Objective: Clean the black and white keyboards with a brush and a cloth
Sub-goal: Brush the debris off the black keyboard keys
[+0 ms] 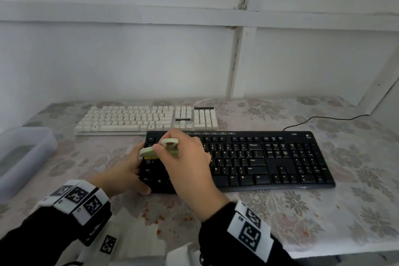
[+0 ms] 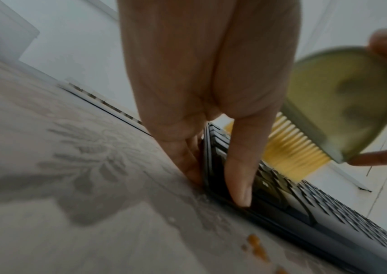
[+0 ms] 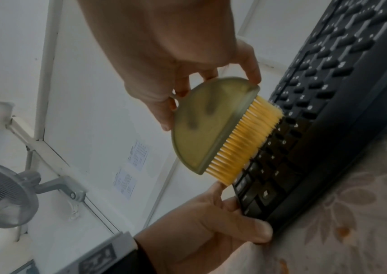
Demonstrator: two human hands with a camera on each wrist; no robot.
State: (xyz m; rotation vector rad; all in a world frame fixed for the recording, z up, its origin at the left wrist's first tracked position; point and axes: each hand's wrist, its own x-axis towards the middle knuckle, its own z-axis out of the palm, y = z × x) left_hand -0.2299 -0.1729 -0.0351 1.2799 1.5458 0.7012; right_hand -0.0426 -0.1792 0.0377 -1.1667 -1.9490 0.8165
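The black keyboard (image 1: 259,162) lies on the flowered tablecloth in front of me, with the white keyboard (image 1: 146,120) behind it to the left. My right hand (image 1: 172,151) grips a pale green half-round brush (image 1: 159,148) with yellow bristles (image 3: 246,140). The bristles touch the keys at the left end of the black keyboard (image 3: 328,92). My left hand (image 1: 129,168) holds that left end, thumb on the front edge and fingers (image 2: 239,166) along the side. No cloth is visible.
A translucent plastic box (image 1: 23,153) stands at the table's left edge. Orange crumbs (image 1: 155,218) lie on the tablecloth in front of the black keyboard. Its black cable (image 1: 323,119) runs off to the back right. White wall panels close the back.
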